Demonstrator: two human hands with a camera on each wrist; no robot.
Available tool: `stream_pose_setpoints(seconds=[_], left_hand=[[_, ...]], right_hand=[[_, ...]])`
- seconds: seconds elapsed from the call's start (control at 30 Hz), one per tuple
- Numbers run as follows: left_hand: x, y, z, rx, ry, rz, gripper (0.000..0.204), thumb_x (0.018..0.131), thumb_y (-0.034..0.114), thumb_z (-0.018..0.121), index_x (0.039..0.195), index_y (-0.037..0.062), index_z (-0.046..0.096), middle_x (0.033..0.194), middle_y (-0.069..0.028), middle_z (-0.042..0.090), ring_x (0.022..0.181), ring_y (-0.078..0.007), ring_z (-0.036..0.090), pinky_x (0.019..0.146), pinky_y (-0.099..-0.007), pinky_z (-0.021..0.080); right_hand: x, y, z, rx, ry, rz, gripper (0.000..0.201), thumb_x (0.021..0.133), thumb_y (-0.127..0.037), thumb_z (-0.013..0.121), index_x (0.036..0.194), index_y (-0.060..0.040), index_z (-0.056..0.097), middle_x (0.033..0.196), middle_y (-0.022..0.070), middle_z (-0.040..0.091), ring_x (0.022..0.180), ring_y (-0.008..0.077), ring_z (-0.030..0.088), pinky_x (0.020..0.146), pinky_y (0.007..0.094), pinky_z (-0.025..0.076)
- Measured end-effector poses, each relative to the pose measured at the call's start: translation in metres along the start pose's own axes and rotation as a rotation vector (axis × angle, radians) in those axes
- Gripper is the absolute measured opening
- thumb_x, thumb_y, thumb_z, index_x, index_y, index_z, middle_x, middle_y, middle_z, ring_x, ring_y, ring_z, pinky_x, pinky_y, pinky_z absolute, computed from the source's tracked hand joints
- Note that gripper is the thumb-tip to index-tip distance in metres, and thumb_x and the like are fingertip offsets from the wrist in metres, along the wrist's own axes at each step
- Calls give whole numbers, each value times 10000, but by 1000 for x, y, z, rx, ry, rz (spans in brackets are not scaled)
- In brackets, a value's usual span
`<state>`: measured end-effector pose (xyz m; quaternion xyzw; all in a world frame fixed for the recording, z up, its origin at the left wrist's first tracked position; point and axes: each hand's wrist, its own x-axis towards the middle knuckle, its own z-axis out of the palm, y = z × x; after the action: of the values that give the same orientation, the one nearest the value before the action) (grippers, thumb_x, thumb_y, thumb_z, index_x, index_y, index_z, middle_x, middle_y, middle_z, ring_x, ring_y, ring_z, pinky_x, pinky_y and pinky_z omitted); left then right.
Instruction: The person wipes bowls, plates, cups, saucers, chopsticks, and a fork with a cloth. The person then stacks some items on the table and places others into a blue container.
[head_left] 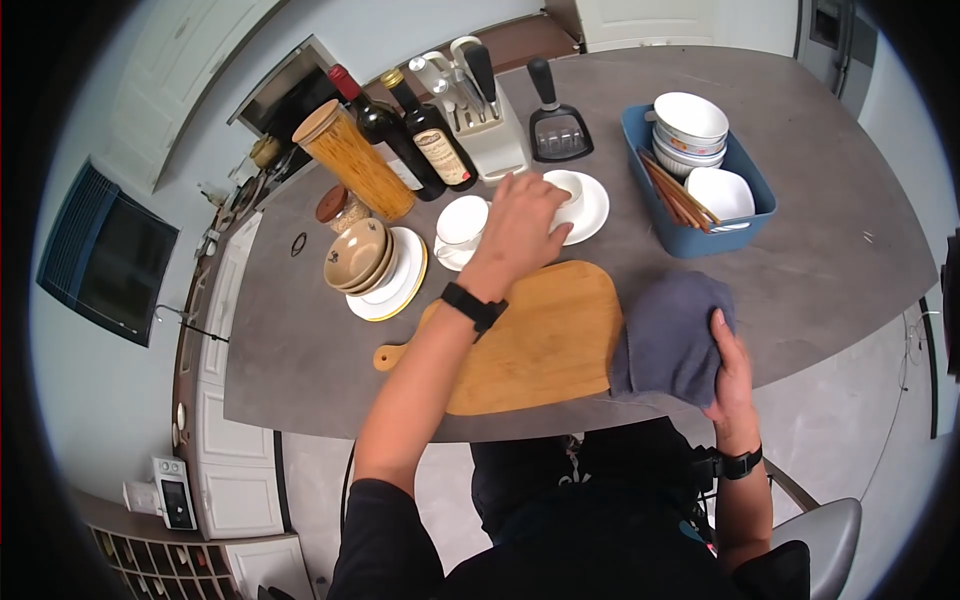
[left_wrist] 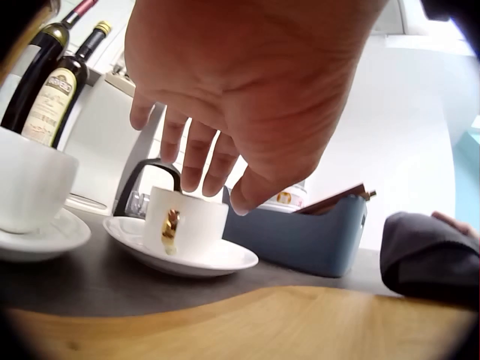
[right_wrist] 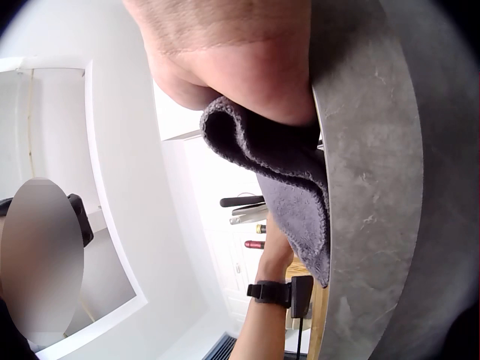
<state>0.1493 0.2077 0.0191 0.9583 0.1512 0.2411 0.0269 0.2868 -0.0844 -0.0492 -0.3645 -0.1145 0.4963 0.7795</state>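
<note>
My left hand (head_left: 518,225) reaches across the wooden cutting board (head_left: 545,335) to a white cup (head_left: 563,187) on a saucer (head_left: 594,208). In the left wrist view its fingers hang spread and relaxed, the tips close over the rim of this cup (left_wrist: 185,225), whose handle is gold. A second white cup (head_left: 461,220) on its own saucer stands left of the hand. My right hand (head_left: 733,372) holds a folded grey-purple towel (head_left: 675,335) by its right side, thumb on top. The fingers under the towel are hidden; the towel overlaps the board's right end.
A blue bin (head_left: 700,241) with bowls and chopsticks stands at the right. Stacked brown bowls (head_left: 357,256) sit on plates at the left. Behind the cups are a pasta jar (head_left: 360,165), two bottles (head_left: 432,135), a knife block (head_left: 497,148) and a black-handled masher (head_left: 560,130).
</note>
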Motion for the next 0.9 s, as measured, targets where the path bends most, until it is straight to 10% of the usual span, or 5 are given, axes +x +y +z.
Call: stream_pose_setpoints(seconds=[0.3,0.6,0.7,0.77,0.9], left_hand=[[-4,39,-25,-158,34,-275,232,877,161,722,1049,8,689,861,-199,688,903,-335,667,952,-420,494],[-111,131,-78,-777,29,-295,231,810,86,755,1019,32,675,860,-146,680,804,-349,638,690,-415,491],[-133,126,-82,-825,-46,-318,178,814,90,784,940,21,679,856,-134,670,896,-346,606,794,-408,475],[-140,122,-95,-817,-84,-241,200,842,44,786,1034,17,733,911,-61,699,918,-148,624,793,-306,483],[-157,121,-91,-1048,18,-318,156,848,64,777,982,16,714,874,-98,692,899,-226,643,809,-343,475]], right_hand=[[-13,1,20,-104,57,-160,602,1066,-422,512,1432,55,478,1385,171,594,1251,272,606,1072,396,476],[-31,4,136,-1498,-362,-1014,569,839,-126,707,1384,-36,571,1489,200,479,1388,463,416,1169,493,318],[-21,1,139,-1179,-359,-798,405,935,-204,666,1295,-25,621,1303,171,633,1192,353,613,1023,412,466],[-17,-12,142,-756,-379,15,367,1022,-324,594,1219,-18,645,1087,105,716,969,224,705,860,339,534],[-6,3,145,-237,-282,212,448,1044,-392,560,1214,15,636,1013,85,724,902,173,715,815,338,574]])
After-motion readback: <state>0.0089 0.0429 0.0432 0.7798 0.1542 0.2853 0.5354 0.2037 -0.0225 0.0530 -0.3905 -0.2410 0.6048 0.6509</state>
